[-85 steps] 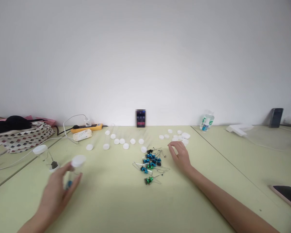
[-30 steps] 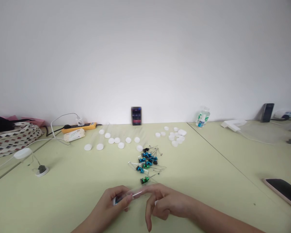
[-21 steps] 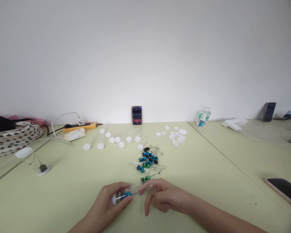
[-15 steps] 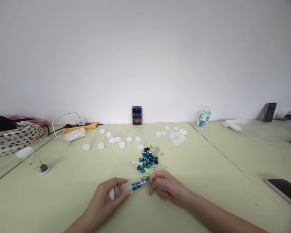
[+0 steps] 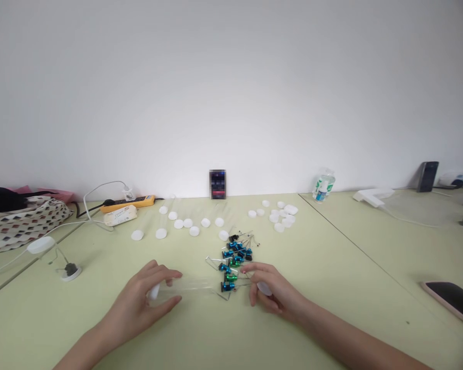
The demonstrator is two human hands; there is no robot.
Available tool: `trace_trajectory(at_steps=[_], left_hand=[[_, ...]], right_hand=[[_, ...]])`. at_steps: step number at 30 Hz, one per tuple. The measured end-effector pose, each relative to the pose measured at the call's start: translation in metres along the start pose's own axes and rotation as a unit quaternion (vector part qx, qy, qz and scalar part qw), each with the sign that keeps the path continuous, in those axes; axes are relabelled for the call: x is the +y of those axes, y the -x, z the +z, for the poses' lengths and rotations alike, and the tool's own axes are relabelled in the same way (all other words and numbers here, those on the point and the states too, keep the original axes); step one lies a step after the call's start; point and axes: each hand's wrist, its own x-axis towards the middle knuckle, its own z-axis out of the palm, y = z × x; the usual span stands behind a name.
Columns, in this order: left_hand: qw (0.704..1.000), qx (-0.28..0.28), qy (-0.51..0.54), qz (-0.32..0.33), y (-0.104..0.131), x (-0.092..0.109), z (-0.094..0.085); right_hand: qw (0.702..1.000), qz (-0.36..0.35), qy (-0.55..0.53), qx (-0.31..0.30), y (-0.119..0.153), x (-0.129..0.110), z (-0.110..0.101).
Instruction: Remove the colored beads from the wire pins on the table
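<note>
A clear tube (image 5: pixel 193 285) with a white cap at its left end lies in my left hand (image 5: pixel 154 293), its thumb and fingers curved around the capped end. Just past the tube's right end are a blue-and-black part (image 5: pixel 228 287) and a green one (image 5: pixel 230 277), both with thin metal wires. My right hand (image 5: pixel 268 288) has its fingertips by those wires and holds a white cap (image 5: pixel 264 288) against its curled fingers. Behind lies a pile of similar blue, green and black wired parts (image 5: pixel 239 249).
White caps (image 5: pixel 287 218) lie behind on the right; clear tubes with white ends (image 5: pixel 194 231) lie on the left. A power strip (image 5: pixel 139 201), a bottle (image 5: pixel 324 186), a phone (image 5: pixel 218 185) and another phone (image 5: pixel 455 303) surround them. A capped item (image 5: pixel 71 271) stands left.
My left hand has drawn the clear tube leftward, and the blue and green parts that were inside or at its mouth are now outside it. My right hand has shifted slightly right.
</note>
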Motion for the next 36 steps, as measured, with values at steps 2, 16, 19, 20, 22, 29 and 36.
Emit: trace_trajectory(at_steps=[2, 16, 19, 20, 22, 29, 36], left_hand=[[0.998, 0.039, -0.014, -0.036, -0.001, -0.015, -0.008], [0.941, 0.172, -0.066, -0.284, -0.032, -0.095, 0.034], [0.936, 0.163, -0.083, -0.300, -0.041, -0.096, 0.035], [0.935, 0.158, -0.093, -0.303, -0.044, -0.097, 0.035], [0.935, 0.154, -0.116, -0.299, -0.050, -0.101, 0.036], [0.934, 0.160, -0.178, -0.264, -0.071, -0.111, 0.034], [0.914, 0.166, -0.317, -0.191, -0.068, -0.111, 0.028]], right_hand=[[0.996, -0.056, 0.037, 0.061, 0.000, -0.002, -0.007], [0.818, -0.257, 0.227, 0.461, -0.050, -0.007, -0.115], [0.811, -0.255, 0.263, 0.457, -0.056, -0.008, -0.124], [0.803, -0.255, 0.286, 0.456, -0.057, -0.008, -0.126], [0.783, -0.262, 0.334, 0.454, -0.060, -0.010, -0.127], [0.780, -0.305, 0.376, 0.395, -0.070, -0.015, -0.129], [0.774, -0.324, 0.382, 0.387, -0.073, -0.012, -0.130]])
